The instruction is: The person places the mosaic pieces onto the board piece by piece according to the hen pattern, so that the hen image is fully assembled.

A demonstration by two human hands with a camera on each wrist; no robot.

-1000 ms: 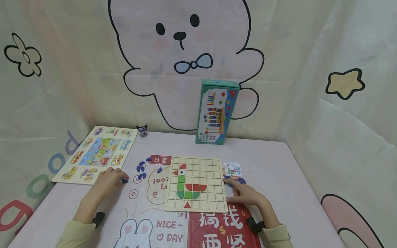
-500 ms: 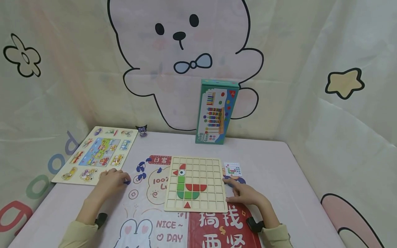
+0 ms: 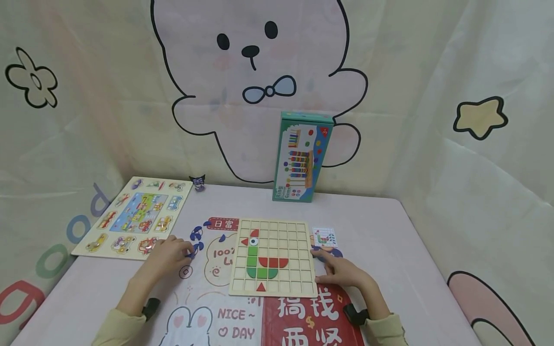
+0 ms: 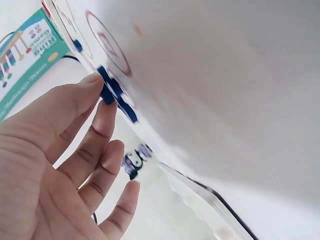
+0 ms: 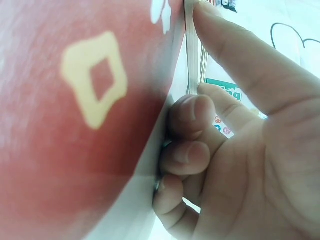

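Note:
My left hand [image 3: 168,257] pinches a small blue puzzle piece [image 4: 107,94] between thumb and index finger, low over the tabletop. Several more blue pieces [image 3: 196,234] lie just beyond it, left of the board. On the square gridded wooden board [image 3: 298,250], red and green pieces and a round eye piece form a bird-like figure. My right hand [image 3: 344,271] rests at the board's right edge, its thumb and index finger touching that edge; the other fingers bend beneath, as the right wrist view shows. A small pattern card [image 3: 324,237] lies beyond the right hand.
A picture puzzle board [image 3: 138,211] lies at the back left, partly behind the left hand. A tiny dark figurine [image 3: 198,182] stands near its corner. A tall green game box [image 3: 303,158] stands at the table's back edge, before a printed curtain.
My left hand has moved right, away from the picture puzzle board and towards the loose blue pieces, carrying its blue piece. My right hand has stayed at the board's edge.

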